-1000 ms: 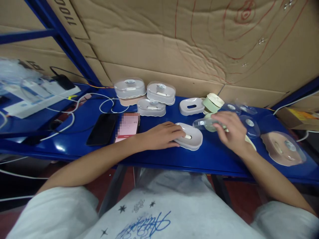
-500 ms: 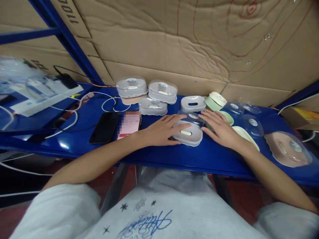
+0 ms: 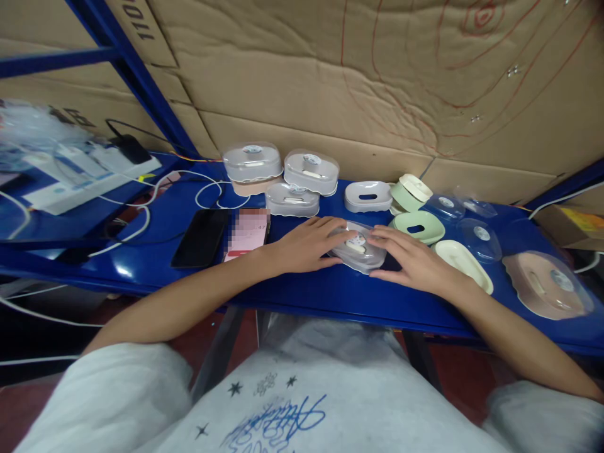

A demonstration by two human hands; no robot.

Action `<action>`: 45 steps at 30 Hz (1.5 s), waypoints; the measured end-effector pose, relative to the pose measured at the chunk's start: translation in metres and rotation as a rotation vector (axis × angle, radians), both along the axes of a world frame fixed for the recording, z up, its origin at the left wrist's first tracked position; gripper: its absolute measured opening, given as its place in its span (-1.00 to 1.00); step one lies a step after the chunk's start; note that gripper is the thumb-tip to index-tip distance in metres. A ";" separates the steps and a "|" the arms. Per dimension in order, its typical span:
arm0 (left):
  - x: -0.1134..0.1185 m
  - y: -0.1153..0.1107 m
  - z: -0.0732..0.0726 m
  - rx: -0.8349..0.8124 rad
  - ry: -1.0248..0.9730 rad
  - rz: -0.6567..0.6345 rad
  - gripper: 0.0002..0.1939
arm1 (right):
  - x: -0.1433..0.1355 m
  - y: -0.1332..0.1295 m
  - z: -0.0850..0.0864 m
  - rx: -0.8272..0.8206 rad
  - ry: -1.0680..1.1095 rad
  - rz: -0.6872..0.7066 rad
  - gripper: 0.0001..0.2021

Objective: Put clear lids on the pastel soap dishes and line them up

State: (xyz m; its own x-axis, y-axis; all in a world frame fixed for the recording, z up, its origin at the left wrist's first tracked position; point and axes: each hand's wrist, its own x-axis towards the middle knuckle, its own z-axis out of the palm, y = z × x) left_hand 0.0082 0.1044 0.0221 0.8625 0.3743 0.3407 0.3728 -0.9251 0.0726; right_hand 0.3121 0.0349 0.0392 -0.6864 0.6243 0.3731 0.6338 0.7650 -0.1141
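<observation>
A grey oval dish with a clear lid over it (image 3: 361, 251) lies near the front of the blue table, between my hands. My left hand (image 3: 311, 244) grips its left side, thumb and fingertips on the lid. From the right, my right hand (image 3: 410, 255) holds the same dish, with fingertips on the lid's top and the thumb at the front edge. Behind it sits an open grey dish (image 3: 368, 196). A green dish (image 3: 419, 226) and a cream oval tray (image 3: 462, 267) are just beyond my right hand.
Lidded grey boxes (image 3: 252, 162) are grouped at the back. A black phone (image 3: 198, 238) and a lit phone (image 3: 248, 233) lie left. Clear lids (image 3: 479, 239), a green box with cream top (image 3: 411, 192) and a lidded pink dish (image 3: 545, 283) are right. Cables (image 3: 146, 220) cross the far left.
The clear lid that was behind the front grey dish now covers it. My right hand has come down and closer, and both hands now hold the covered dish.
</observation>
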 end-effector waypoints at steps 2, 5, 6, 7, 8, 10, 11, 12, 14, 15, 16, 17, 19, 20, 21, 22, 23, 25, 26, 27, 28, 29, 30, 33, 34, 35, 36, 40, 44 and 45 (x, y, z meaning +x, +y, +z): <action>0.000 0.001 -0.001 -0.010 -0.010 -0.011 -0.35 | -0.002 0.000 -0.002 0.057 -0.052 -0.017 -0.42; 0.000 0.002 -0.002 -0.004 0.012 -0.014 -0.37 | -0.003 0.003 -0.003 0.114 -0.081 -0.029 -0.50; 0.000 0.003 -0.003 -0.003 0.024 -0.014 -0.37 | -0.003 0.004 -0.004 0.113 -0.077 -0.027 -0.50; 0.000 0.003 -0.003 -0.002 0.034 -0.015 -0.36 | -0.002 0.006 -0.004 0.101 -0.074 -0.028 -0.48; 0.000 0.002 -0.003 -0.005 0.041 -0.017 -0.33 | 0.000 0.007 -0.005 0.083 -0.073 -0.035 -0.44; -0.001 0.002 -0.004 -0.014 0.039 -0.020 -0.28 | 0.003 0.010 -0.008 0.048 -0.085 -0.064 -0.34; -0.001 0.002 -0.004 -0.018 0.032 -0.023 -0.27 | 0.004 0.011 -0.009 0.041 -0.095 -0.077 -0.30; -0.001 0.002 -0.004 -0.020 0.021 -0.026 -0.27 | 0.004 0.012 -0.011 0.044 -0.104 -0.084 -0.29; -0.001 0.003 -0.004 -0.012 -0.002 -0.032 -0.30 | 0.003 0.011 -0.014 0.065 -0.112 -0.071 -0.30; -0.001 0.004 -0.003 -0.003 -0.011 -0.035 -0.33 | 0.001 0.010 -0.015 0.069 -0.112 -0.063 -0.30; -0.001 0.005 -0.003 0.006 -0.017 -0.038 -0.35 | -0.001 0.009 -0.016 0.065 -0.108 -0.056 -0.30; -0.002 0.006 -0.003 0.016 -0.022 -0.039 -0.36 | -0.002 0.009 -0.016 0.051 -0.102 -0.049 -0.27; -0.002 0.009 -0.002 0.031 -0.038 -0.042 -0.37 | -0.004 0.008 -0.015 0.011 -0.089 -0.029 -0.22; -0.002 0.010 -0.002 0.038 -0.047 -0.047 -0.38 | -0.003 0.009 -0.015 -0.007 -0.082 -0.015 -0.20; -0.002 0.010 -0.002 0.045 -0.057 -0.053 -0.39 | -0.002 0.010 -0.015 -0.019 -0.077 0.004 -0.18; -0.002 0.011 -0.002 0.054 -0.062 -0.057 -0.41 | -0.001 0.012 -0.015 -0.029 -0.074 0.022 -0.17; -0.002 0.010 -0.001 0.065 -0.063 -0.059 -0.43 | 0.001 0.013 -0.014 -0.035 -0.071 0.038 -0.17; -0.002 0.009 0.000 0.091 -0.052 -0.053 -0.47 | 0.004 0.015 -0.015 -0.043 -0.068 0.060 -0.16; -0.002 0.008 0.001 0.107 -0.043 -0.048 -0.48 | 0.005 0.016 -0.015 -0.045 -0.067 0.065 -0.16; -0.002 0.007 0.002 0.125 -0.033 -0.042 -0.48 | 0.005 0.016 -0.015 -0.045 -0.065 0.068 -0.16; -0.002 0.006 0.003 0.142 -0.022 -0.037 -0.48 | 0.005 0.017 -0.015 -0.045 -0.062 0.070 -0.15; -0.002 0.005 0.003 0.158 -0.010 -0.031 -0.49 | 0.005 0.017 -0.016 -0.046 -0.060 0.072 -0.15; -0.002 0.004 0.003 0.171 0.004 -0.023 -0.49 | 0.005 0.017 -0.016 -0.050 -0.059 0.073 -0.15; -0.002 0.003 0.003 0.192 0.025 -0.004 -0.50 | 0.004 0.017 -0.017 -0.067 -0.063 0.072 -0.16; -0.002 0.004 0.003 0.195 0.024 -0.001 -0.50 | 0.004 0.017 -0.017 -0.068 -0.065 0.071 -0.16; -0.002 0.004 0.002 0.200 0.019 -0.002 -0.50 | 0.005 0.017 -0.017 -0.064 -0.067 0.071 -0.15; -0.002 0.004 0.001 0.205 0.015 -0.004 -0.51 | 0.005 0.017 -0.017 -0.056 -0.069 0.072 -0.15; -0.002 0.003 0.000 0.216 0.016 -0.003 -0.55 | 0.005 0.017 -0.018 -0.007 -0.078 0.086 -0.15; -0.003 0.005 0.001 0.145 0.012 0.004 -0.56 | 0.001 0.017 -0.020 -0.009 -0.070 0.083 -0.17; -0.003 0.006 0.001 0.112 -0.001 0.000 -0.53 | 0.000 0.017 -0.020 -0.012 -0.073 0.077 -0.18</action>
